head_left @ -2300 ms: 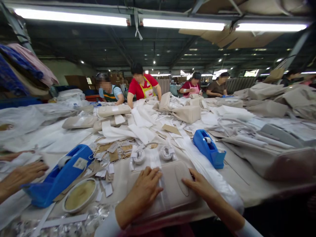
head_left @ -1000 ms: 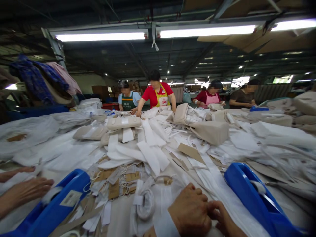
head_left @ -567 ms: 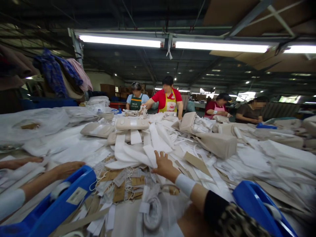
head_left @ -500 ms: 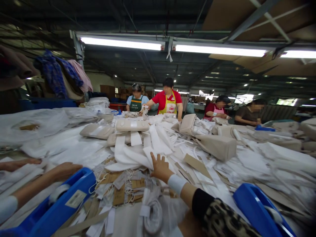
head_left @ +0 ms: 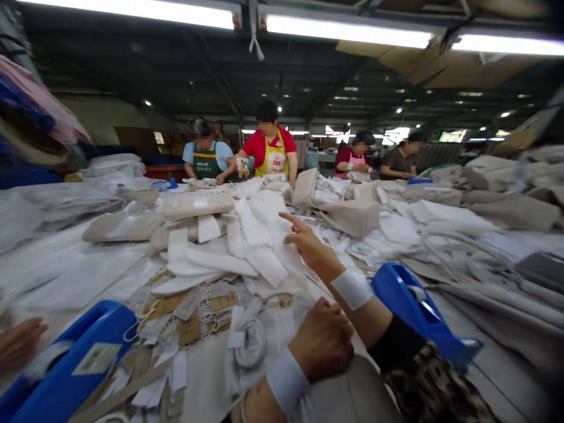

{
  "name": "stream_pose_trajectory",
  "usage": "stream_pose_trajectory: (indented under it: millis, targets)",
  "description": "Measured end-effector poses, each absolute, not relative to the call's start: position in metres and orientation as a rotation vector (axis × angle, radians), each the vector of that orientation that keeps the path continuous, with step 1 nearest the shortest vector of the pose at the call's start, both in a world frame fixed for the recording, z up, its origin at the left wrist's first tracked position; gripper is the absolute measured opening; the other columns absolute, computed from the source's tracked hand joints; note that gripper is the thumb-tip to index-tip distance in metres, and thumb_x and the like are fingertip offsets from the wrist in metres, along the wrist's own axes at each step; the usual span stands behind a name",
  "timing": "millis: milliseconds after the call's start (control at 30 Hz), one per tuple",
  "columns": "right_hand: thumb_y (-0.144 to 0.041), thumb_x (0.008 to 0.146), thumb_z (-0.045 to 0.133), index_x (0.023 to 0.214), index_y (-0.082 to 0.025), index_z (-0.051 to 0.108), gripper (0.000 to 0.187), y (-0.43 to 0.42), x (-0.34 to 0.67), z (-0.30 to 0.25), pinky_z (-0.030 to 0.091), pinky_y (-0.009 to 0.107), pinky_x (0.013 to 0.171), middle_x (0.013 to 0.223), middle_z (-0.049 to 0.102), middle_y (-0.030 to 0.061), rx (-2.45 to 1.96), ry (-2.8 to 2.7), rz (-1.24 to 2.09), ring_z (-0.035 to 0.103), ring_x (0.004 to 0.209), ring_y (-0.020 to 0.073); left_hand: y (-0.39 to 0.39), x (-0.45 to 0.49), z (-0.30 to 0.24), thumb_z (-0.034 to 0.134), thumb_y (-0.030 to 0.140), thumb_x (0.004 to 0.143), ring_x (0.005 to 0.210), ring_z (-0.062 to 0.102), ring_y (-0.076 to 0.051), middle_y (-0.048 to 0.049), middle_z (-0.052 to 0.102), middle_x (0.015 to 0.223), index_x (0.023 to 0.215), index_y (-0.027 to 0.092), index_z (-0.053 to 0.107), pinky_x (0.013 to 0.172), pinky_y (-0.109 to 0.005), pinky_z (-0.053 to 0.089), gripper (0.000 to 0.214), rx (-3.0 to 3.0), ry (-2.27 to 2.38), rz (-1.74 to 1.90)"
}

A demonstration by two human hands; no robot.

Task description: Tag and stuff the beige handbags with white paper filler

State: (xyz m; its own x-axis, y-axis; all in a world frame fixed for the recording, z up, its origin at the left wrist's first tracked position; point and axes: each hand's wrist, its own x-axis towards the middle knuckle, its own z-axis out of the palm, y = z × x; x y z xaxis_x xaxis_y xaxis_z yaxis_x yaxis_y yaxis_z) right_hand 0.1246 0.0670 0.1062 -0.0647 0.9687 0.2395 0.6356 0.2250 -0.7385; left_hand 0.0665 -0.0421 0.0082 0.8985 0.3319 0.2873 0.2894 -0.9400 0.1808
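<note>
hands, two: right hand (head_left: 306, 242) open, fingers apart, at flat white fabric strips (head_left: 259, 247); left hand (head_left: 321, 346) curled into a fist, contents hidden, just beside a coiled white roll (head_left: 249, 343). left hand, out of view in the earlier frame, now shows; right hand lies farther up the table. two blue plastic tape dispensers (head_left: 83, 358) (head_left: 409, 311) stand either side; kraft card tags (head_left: 189, 329) lie scattered.
</note>
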Motion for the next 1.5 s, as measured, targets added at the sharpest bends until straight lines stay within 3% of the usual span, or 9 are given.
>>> stream_pose_trajectory:
  millis: [200, 267, 333, 467, 767, 1067, 1200, 1367, 1500]
  targets:
    - [-0.042, 0.079, 0.061, 0.113, -0.022, 0.063, 0.04, -0.057, 0.233, 0.087, 0.045, 0.026, 0.055, 0.082, 0.065, 0.0, -1.252, -1.005, 0.817, 0.056, 0.063, 0.0153, -0.04, 0.068, 0.023, 0.047, 0.013, 0.079, 0.085, 0.052, -0.018, -0.0029, 0.062, 0.077, 0.067, 0.018, 0.049, 0.088, -0.038, 0.036, 0.014, 2.779, 0.541, 0.44]
    - [-0.034, 0.078, 0.062, 0.117, -0.024, 0.062, 0.04, -0.095, 0.253, 0.068, 0.049, 0.028, 0.063, 0.095, 0.068, 0.0016, -1.329, -0.999, 0.767, 0.061, 0.075, 0.0178, -0.039, 0.069, 0.026, 0.043, 0.01, 0.077, 0.084, 0.05, -0.018, -0.0026, 0.06, 0.076, 0.069, 0.018, 0.049, 0.086, -0.038, 0.034, 0.013, 2.732, 0.533, 0.438]
    - [-0.024, 0.078, 0.059, 0.13, -0.026, 0.055, 0.053, -0.126, 0.264, 0.049, 0.05, 0.036, 0.087, 0.121, 0.064, 0.0035, -1.423, -1.076, 0.742, 0.062, 0.102, 0.0224, -0.039, 0.069, 0.029, 0.04, 0.01, 0.076, 0.083, 0.049, -0.018, -0.0024, 0.057, 0.076, 0.07, 0.018, 0.048, 0.086, -0.039, 0.033, 0.013, 2.672, 0.519, 0.439]
    - [-0.01, 0.071, 0.051, 0.142, -0.025, 0.045, 0.072, -0.159, 0.269, 0.025, 0.02, 0.044, 0.119, 0.149, 0.043, 0.002, -1.581, -1.187, 0.801, 0.035, 0.14, 0.0227, -0.04, 0.069, 0.035, 0.036, 0.011, 0.079, 0.08, 0.047, -0.019, -0.0019, 0.052, 0.073, 0.071, 0.019, 0.045, 0.084, -0.041, 0.032, 0.014, 2.573, 0.504, 0.441]
    - [-0.005, 0.057, 0.05, 0.139, -0.016, 0.051, 0.083, -0.144, 0.257, 0.01, 0.032, 0.039, 0.114, 0.143, 0.052, 0.0058, -1.428, -1.428, 1.23, 0.048, 0.131, 0.0253, -0.041, 0.073, 0.037, 0.032, 0.011, 0.082, 0.079, 0.047, -0.02, -0.0025, 0.052, 0.073, 0.073, 0.019, 0.049, 0.082, -0.043, 0.031, 0.021, 2.54, 0.485, 0.449]
    - [-0.007, 0.061, 0.06, 0.136, -0.019, 0.055, 0.076, -0.123, 0.239, -0.015, 0.041, 0.037, 0.106, 0.135, 0.059, 0.0062, -1.257, -1.283, 1.293, 0.056, 0.121, 0.0251, -0.04, 0.074, 0.031, 0.033, 0.012, 0.081, 0.078, 0.048, -0.019, -0.0021, 0.051, 0.073, 0.07, 0.019, 0.048, 0.083, -0.042, 0.032, 0.019, 2.546, 0.495, 0.475]
    - [-0.008, 0.065, 0.062, 0.127, -0.023, 0.061, 0.064, -0.107, 0.223, -0.024, 0.047, 0.034, 0.097, 0.123, 0.066, 0.0014, -1.104, -1.203, 1.268, 0.062, 0.108, 0.0224, -0.041, 0.074, 0.028, 0.036, 0.013, 0.077, 0.087, 0.049, -0.021, -0.0058, 0.056, 0.089, 0.068, 0.019, 0.051, 0.085, -0.042, 0.035, 0.018, 2.56, 0.58, 0.485]
    - [-0.009, 0.067, 0.063, 0.131, -0.023, 0.054, 0.067, -0.1, 0.223, -0.026, 0.044, 0.037, 0.102, 0.124, 0.064, 0.0028, -1.116, -1.297, 1.186, 0.059, 0.109, 0.0218, -0.04, 0.075, 0.026, 0.039, 0.015, 0.079, 0.123, 0.044, -0.026, -0.0093, 0.049, 0.14, 0.077, 0.019, 0.056, 0.102, -0.046, 0.029, 0.018, 2.696, 0.532, 0.381]
    - [-0.007, 0.077, 0.051, 0.138, -0.023, 0.046, 0.064, -0.133, 0.238, -0.011, 0.048, 0.038, 0.099, 0.121, 0.066, 0.0047, -1.21, -1.348, 1.162, 0.063, 0.103, 0.0186, -0.04, 0.076, 0.026, 0.037, 0.018, 0.088, 0.122, 0.049, -0.022, -0.0077, 0.06, 0.131, 0.081, 0.02, 0.056, 0.105, -0.045, 0.026, 0.02, 2.725, 0.479, 0.275]
